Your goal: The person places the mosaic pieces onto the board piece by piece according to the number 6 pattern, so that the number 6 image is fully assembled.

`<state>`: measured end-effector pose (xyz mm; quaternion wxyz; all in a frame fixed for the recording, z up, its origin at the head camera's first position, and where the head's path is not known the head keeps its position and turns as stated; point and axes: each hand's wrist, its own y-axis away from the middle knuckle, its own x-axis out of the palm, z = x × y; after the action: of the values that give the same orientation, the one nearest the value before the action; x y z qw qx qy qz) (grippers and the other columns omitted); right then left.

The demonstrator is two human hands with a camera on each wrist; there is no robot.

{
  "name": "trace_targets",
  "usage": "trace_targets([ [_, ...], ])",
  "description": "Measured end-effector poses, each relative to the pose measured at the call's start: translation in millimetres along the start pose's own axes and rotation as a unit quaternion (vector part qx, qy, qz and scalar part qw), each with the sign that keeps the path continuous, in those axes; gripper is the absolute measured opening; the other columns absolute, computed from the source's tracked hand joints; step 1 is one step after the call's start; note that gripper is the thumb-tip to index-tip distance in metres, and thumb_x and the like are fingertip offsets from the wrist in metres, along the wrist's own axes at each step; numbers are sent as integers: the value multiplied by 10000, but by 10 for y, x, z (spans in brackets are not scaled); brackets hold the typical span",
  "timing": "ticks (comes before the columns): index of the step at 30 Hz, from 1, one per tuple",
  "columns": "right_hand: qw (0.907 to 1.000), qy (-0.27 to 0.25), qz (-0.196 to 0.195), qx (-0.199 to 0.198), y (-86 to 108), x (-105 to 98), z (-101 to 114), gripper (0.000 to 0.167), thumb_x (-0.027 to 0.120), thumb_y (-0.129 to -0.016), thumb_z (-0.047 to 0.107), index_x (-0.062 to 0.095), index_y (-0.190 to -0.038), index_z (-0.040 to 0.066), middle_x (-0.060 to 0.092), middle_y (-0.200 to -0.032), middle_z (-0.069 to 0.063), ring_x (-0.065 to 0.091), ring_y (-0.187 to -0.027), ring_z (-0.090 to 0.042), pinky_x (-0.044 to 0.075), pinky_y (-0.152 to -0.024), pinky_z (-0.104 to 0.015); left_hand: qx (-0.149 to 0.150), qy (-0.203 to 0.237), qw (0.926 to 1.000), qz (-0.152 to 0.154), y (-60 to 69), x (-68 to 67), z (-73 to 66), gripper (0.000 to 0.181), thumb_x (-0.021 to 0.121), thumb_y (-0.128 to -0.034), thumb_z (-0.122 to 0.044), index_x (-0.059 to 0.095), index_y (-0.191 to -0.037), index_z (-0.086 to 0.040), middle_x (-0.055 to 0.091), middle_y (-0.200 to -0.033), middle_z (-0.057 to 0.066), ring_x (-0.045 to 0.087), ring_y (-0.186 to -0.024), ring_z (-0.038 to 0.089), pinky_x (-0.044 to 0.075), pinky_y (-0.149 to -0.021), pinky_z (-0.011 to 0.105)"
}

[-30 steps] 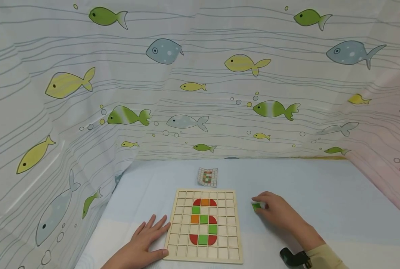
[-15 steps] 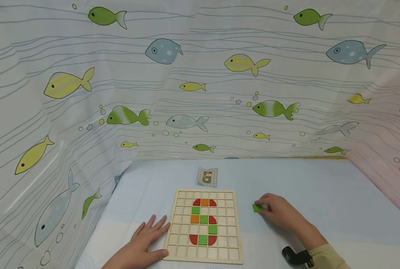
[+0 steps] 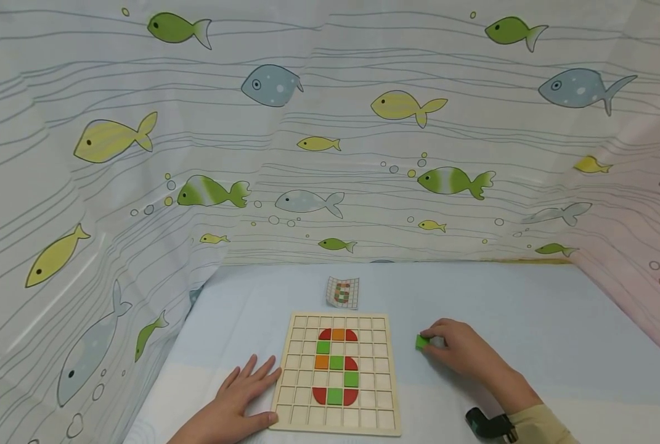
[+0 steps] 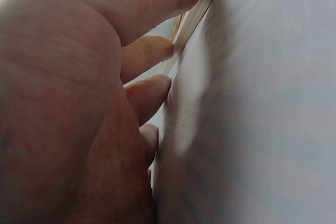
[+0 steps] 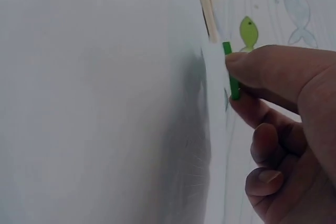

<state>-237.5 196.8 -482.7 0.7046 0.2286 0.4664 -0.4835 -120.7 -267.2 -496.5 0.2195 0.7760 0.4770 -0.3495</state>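
A square wooden grid board (image 3: 374, 394) lies on the cloth-covered table, bearing red, orange and green tiles set in a pattern. The left hand (image 3: 235, 401) rests at the board's left edge, its fingers spread and thumb touching the near corner. In the left wrist view the thumb (image 4: 152, 3) meets the board's wooden edge (image 4: 202, 11). Right of the board, the right hand (image 3: 460, 348) pinches a small green square tile (image 3: 421, 343) between thumb and fingers. Seen edge-on in the right wrist view, the thin green tile (image 5: 234, 85) is partly covered by the thumb.
Behind the board lies a small paper card (image 3: 342, 292) printed with a coloured grid pattern. A fish-printed curtain (image 3: 363, 185) surrounds the table at the back and sides. A black device (image 3: 487, 425) sits at the right wrist.
The right hand has shifted its fingers slightly on the green tile and tilted it, staying in nearly the same place. The left hand and board have not moved.
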Motion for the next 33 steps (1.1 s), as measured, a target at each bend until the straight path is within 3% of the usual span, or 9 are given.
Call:
trace_targets([
  [5,10000,-68,21,-43,9,-53,108,203,791,-848,178,770,-1049,152,637,-970,135,624,-919,-114,519,-790,-352,8,-142,9999,32,0,-6,-7,726,667,-913,-476,440,-1505,-124,294,-1586,141,57,-1455,481,-12,-1046,659],
  [13,9999,71,77,-50,-19,-81,374,207,802,-843,214,771,-1046,189,613,-963,177,610,-919,-72,525,-784,-309,-25,-105,9999,76,1,-12,-16,727,664,-917,-472,434,-1507,-117,287,-1588,143,47,-1456,480,-20,-1049,659],
  [33,9951,207,513,-823,-142,76,882,227,782,-863,245,773,-1068,149,641,-1012,102,602,-935,-90,530,-802,-312,-21,-141,9999,14,1,-19,-47,719,659,-917,-477,461,-1484,-82,297,-1583,151,56,-1453,486,-1,-1050,668],
])
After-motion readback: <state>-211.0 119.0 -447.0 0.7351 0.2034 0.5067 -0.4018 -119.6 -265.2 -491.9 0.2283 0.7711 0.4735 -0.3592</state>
